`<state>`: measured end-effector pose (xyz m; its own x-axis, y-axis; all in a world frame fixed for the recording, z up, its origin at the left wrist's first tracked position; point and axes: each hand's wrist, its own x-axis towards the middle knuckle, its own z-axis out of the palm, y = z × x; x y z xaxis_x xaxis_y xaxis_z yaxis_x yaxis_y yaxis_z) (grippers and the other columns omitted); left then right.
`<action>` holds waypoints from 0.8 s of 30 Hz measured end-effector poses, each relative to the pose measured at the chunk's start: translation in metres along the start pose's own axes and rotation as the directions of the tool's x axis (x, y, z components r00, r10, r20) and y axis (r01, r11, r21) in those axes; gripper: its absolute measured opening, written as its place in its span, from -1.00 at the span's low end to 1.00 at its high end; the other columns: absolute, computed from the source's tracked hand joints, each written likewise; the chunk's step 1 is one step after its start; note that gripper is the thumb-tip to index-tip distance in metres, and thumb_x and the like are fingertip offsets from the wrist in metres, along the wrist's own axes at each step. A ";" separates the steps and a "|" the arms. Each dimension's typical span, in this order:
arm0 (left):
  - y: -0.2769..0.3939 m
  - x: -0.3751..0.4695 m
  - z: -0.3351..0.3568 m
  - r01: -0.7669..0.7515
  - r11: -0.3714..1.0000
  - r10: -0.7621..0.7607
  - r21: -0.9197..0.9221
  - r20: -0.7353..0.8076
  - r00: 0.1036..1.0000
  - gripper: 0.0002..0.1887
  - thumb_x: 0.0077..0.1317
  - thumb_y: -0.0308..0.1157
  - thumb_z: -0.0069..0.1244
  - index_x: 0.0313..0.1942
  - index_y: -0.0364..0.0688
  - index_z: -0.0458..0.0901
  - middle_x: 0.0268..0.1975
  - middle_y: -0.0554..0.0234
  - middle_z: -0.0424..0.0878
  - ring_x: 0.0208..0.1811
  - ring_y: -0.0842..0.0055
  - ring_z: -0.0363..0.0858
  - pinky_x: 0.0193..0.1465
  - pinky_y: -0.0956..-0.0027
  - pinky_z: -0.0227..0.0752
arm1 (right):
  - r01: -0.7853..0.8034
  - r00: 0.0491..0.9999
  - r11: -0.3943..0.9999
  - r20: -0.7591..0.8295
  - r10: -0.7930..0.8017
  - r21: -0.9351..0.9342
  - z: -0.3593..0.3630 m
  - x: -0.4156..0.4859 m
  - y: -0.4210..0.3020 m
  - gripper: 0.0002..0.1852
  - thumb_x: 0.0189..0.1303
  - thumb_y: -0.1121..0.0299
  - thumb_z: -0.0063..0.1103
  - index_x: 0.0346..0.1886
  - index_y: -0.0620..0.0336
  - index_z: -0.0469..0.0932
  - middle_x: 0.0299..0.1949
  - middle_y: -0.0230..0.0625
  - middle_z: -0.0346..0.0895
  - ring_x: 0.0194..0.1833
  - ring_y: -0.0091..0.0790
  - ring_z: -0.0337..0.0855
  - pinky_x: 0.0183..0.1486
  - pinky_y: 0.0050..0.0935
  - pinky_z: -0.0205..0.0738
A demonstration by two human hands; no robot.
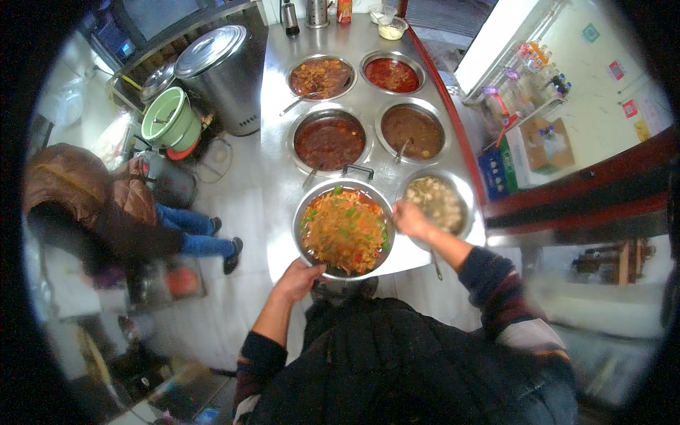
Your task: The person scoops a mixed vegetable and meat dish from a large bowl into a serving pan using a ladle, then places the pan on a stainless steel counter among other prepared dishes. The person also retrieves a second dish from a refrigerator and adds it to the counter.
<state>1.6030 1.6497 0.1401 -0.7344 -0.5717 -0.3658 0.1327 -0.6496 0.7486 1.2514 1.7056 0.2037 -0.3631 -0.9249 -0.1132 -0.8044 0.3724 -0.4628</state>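
Observation:
A round metal pot (344, 228) of food with red oil and green pepper pieces is at the near end of the steel counter. My left hand (302, 280) grips its lower left rim, thumb on top. At the pot's right side is my right hand (410, 218), its fingers closed at the rim; what exactly they hold is hard to tell. A black handle (358, 170) stands at the pot's far side. Just right of the pot, a well of pale chunks in broth (439, 204) lies partly behind my right hand. Beyond are wells of dark red sauce (330, 142) and brown sauce (413, 132).
Farther wells hold a chunky stew (322, 78) and a red oily dish (392, 75). Ladles rest in several wells. Small bowls (392, 28) and bottles stand at the far edge. To the left are a green bucket (171, 118), a lidded steel drum (220, 79) and another person (122, 207).

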 end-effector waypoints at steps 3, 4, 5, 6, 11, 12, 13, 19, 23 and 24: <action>0.004 0.003 -0.007 0.116 0.974 -0.104 0.194 -0.072 0.992 -0.76 0.39 -0.50 0.07 0.01 -0.42 0.61 -0.20 0.09 0.74 -0.33 0.45 0.68 -0.29 0.42 0.50 | 0.002 0.999 0.997 0.042 0.001 -0.082 0.006 0.010 0.005 -0.73 0.26 0.27 0.11 -0.20 0.26 0.69 -0.17 0.16 0.67 -0.09 0.18 0.69 0.00 -0.01 0.56; 0.006 0.006 -0.010 0.094 0.970 -0.081 0.226 -0.064 0.995 -0.80 0.38 -0.46 0.12 -0.07 -0.41 0.65 -0.30 0.11 0.75 -0.40 0.48 0.66 -0.40 0.47 0.40 | 0.005 0.999 0.995 0.033 -0.002 -0.104 0.006 0.015 0.006 -0.71 0.26 0.25 0.09 -0.20 0.27 0.69 -0.16 0.16 0.66 -0.08 0.18 0.69 0.01 0.00 0.56; 0.006 0.009 -0.013 0.129 0.952 -0.117 0.278 -0.061 0.991 -0.80 0.37 -0.49 0.12 -0.06 -0.40 0.64 -0.24 0.08 0.75 -0.39 0.45 0.69 -0.40 0.42 0.48 | 0.004 0.998 0.996 0.063 0.001 -0.088 0.007 0.019 0.007 -0.75 0.25 0.29 0.10 -0.21 0.28 0.65 -0.22 0.15 0.65 -0.13 0.15 0.68 -0.03 -0.02 0.55; 0.006 0.011 -0.015 0.157 0.937 -0.142 0.311 -0.071 0.987 -0.80 0.37 -0.51 0.13 -0.04 -0.39 0.64 -0.19 0.06 0.75 -0.39 0.41 0.71 -0.41 0.37 0.55 | 0.001 0.998 0.998 0.057 0.003 -0.067 0.009 0.023 0.009 -0.78 0.23 0.33 0.12 -0.23 0.29 0.62 -0.27 0.13 0.64 -0.18 0.11 0.68 -0.07 -0.04 0.54; 0.004 0.014 -0.018 0.234 0.916 -0.175 0.327 -0.201 0.964 -0.79 0.35 -0.48 0.18 -0.06 -0.37 0.67 -0.25 0.02 0.76 -0.38 0.39 0.75 -0.41 0.31 0.69 | 0.039 0.999 0.993 0.004 -0.039 -0.112 0.016 0.037 0.008 -0.82 0.19 0.38 0.10 -0.25 0.28 0.60 -0.28 0.16 0.63 -0.17 0.19 0.66 -0.08 0.01 0.54; 0.005 0.015 -0.016 0.202 0.920 -0.145 0.337 -0.187 0.972 -0.78 0.35 -0.47 0.18 -0.06 -0.37 0.67 -0.27 0.03 0.76 -0.39 0.39 0.75 -0.42 0.30 0.70 | 0.043 0.998 0.994 -0.035 -0.046 -0.096 0.016 0.039 0.006 -0.82 0.19 0.38 0.09 -0.25 0.28 0.60 -0.27 0.15 0.63 -0.17 0.20 0.66 -0.07 0.02 0.54; 0.005 0.013 -0.014 0.209 0.916 -0.149 0.342 -0.194 0.970 -0.78 0.34 -0.47 0.18 -0.06 -0.38 0.66 -0.29 0.03 0.76 -0.40 0.40 0.74 -0.42 0.29 0.70 | 0.021 0.999 0.995 -0.043 -0.025 -0.092 0.017 0.039 0.004 -0.82 0.20 0.38 0.08 -0.25 0.28 0.60 -0.27 0.15 0.64 -0.16 0.21 0.65 -0.06 0.02 0.53; 0.009 0.012 -0.002 0.251 0.876 -0.144 0.411 -0.275 0.951 -0.75 0.33 -0.37 0.22 -0.23 -0.45 0.69 -0.40 0.04 0.74 -0.52 0.43 0.69 -0.54 0.31 0.67 | -0.020 1.000 0.993 -0.024 0.018 -0.115 0.002 0.036 -0.015 -0.81 0.19 0.39 0.06 -0.23 0.25 0.60 -0.23 0.14 0.65 -0.11 0.22 0.66 -0.01 0.03 0.54; 0.008 0.011 0.000 0.243 0.862 -0.113 0.445 -0.299 0.948 -0.63 0.30 -0.25 0.26 -0.41 -0.48 0.67 -0.50 0.04 0.69 -0.59 0.40 0.69 -0.63 0.36 0.61 | -0.051 0.998 0.982 0.019 0.056 -0.181 -0.008 0.033 -0.030 -0.81 0.17 0.40 0.08 -0.22 0.24 0.62 -0.21 0.13 0.66 -0.08 0.20 0.66 0.02 0.03 0.55; 0.008 0.010 0.001 0.254 0.838 -0.119 0.483 -0.292 0.949 -0.61 0.30 -0.23 0.27 -0.43 -0.48 0.66 -0.53 0.04 0.68 -0.61 0.39 0.69 -0.65 0.36 0.59 | -0.057 0.998 0.981 0.007 0.060 -0.185 -0.008 0.033 -0.033 -0.81 0.18 0.40 0.08 -0.22 0.24 0.62 -0.20 0.13 0.66 -0.07 0.20 0.67 0.03 0.02 0.55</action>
<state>1.5958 1.6391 0.1425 -0.5183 -0.6114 -0.5979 -0.3965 -0.4477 0.8015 1.2618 1.6638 0.2224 -0.4073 -0.9015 -0.1464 -0.8552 0.4327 -0.2852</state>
